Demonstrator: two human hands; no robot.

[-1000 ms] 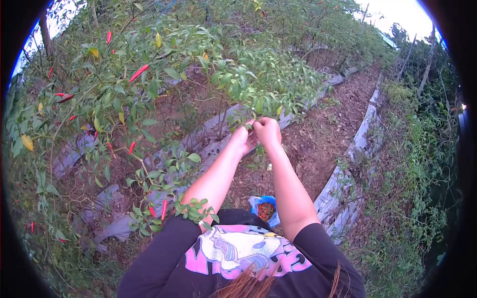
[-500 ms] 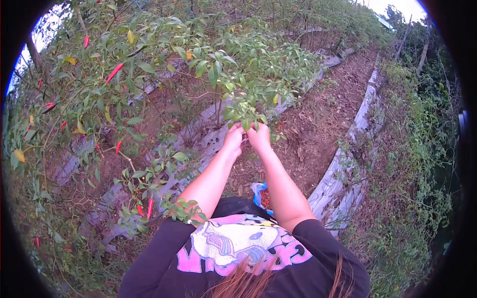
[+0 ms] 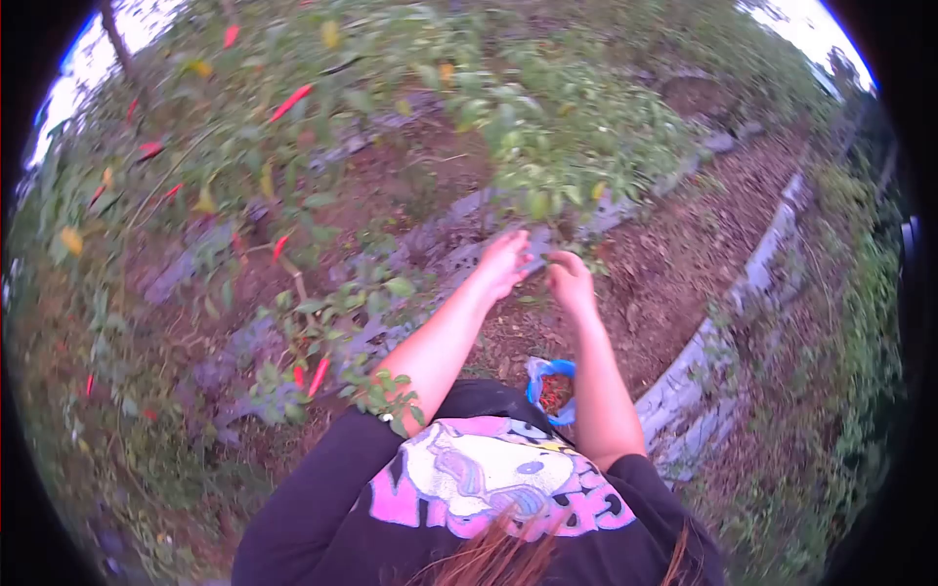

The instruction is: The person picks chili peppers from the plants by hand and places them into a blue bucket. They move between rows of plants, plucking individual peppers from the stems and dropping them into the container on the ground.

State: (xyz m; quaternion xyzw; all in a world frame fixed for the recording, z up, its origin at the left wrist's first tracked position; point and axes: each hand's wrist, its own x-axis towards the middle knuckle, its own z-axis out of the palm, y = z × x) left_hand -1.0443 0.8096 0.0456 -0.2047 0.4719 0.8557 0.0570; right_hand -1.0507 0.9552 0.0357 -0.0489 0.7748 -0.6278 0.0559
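Note:
My left hand (image 3: 504, 264) is just below the leafy top of a chili plant (image 3: 547, 146), its fingers stretched out and holding nothing I can see. To its right, and apart from it, my right hand (image 3: 571, 280) has its fingers curled in. Whatever it may hold is hidden and blurred. Below my right hand, beside my forearm, stands a blue-rimmed container (image 3: 535, 391) with red chilies (image 3: 553, 393) inside. A leafy sprig (image 3: 383, 396) lies across my left forearm.
Red chilies hang on the plants at the left, one long one (image 3: 291, 103) high up and another (image 3: 319, 377) near my left elbow. Grey plastic sheeting (image 3: 684, 376) borders the leaf-strewn path (image 3: 684, 234) on the right. Dense greenery (image 3: 821, 391) stands beyond it.
My hands were close together at the plant's leaves; now they have drawn apart and lower from the leaves. The view has swung left, and more of the container shows.

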